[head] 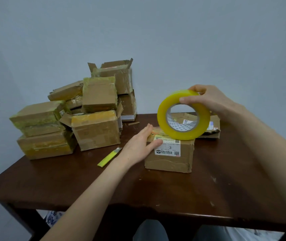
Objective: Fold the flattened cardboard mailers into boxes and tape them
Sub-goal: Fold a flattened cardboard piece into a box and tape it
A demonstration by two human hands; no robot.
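Right hand (208,100) pinches the yellow tape roll (162,117) by its rim, upright at the top of the small cardboard box (169,161) on the table (69,180). Left hand (138,145), fingers straight, presses the box's top edge. Judgement: the box is light, stiff and liable to slide, so brace it at the corners.

We see dim, even, bluish light and soft shadows. The wide lens bows the table (52,180) at its edges.
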